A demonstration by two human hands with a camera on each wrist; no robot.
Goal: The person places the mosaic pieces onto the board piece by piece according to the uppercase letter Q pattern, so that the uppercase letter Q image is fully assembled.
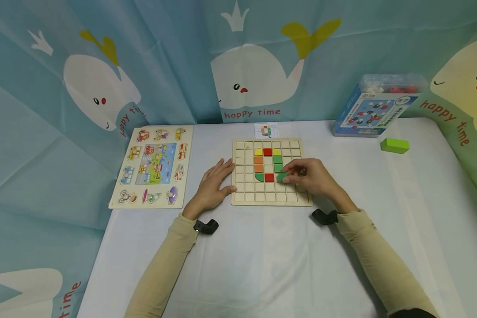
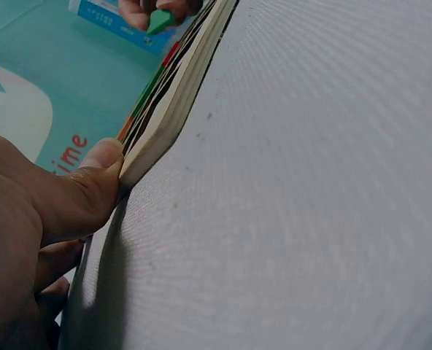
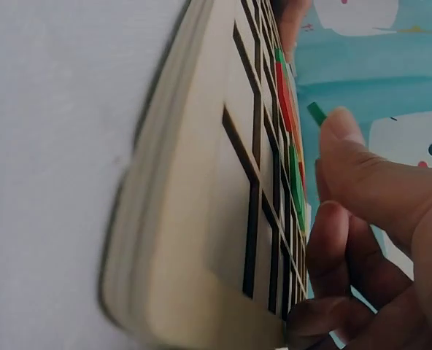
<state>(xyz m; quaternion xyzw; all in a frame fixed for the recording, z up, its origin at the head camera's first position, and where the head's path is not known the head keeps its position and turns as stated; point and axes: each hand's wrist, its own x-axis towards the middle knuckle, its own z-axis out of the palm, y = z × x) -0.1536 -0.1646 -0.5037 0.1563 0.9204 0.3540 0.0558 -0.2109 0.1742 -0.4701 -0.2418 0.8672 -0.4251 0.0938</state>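
A wooden grid board point(image 1: 245, 197) lies on the white table, with red, yellow, orange and green tiles set in its squares as a ring. My right hand point(image 1: 308, 176) pinches a green tile point(image 1: 281, 177) above the ring's lower right corner; in the right wrist view the tile point(image 3: 317, 112) is clear of the board. My left hand point(image 1: 212, 185) rests at the board's left edge with its fingers fairly straight. The left wrist view shows its thumb point(image 2: 103, 154) touching the board's side. Behind the board lies a small pattern card point(image 1: 266, 130) with a similar coloured ring.
On the left lies a wooden picture puzzle board point(image 1: 184, 176) with knobbed pieces. A blue box with a clear lid point(image 1: 375, 110) stands at the back right, and a green block point(image 1: 395, 145) lies near it. A printed curtain point(image 1: 175, 79) hangs behind the table.
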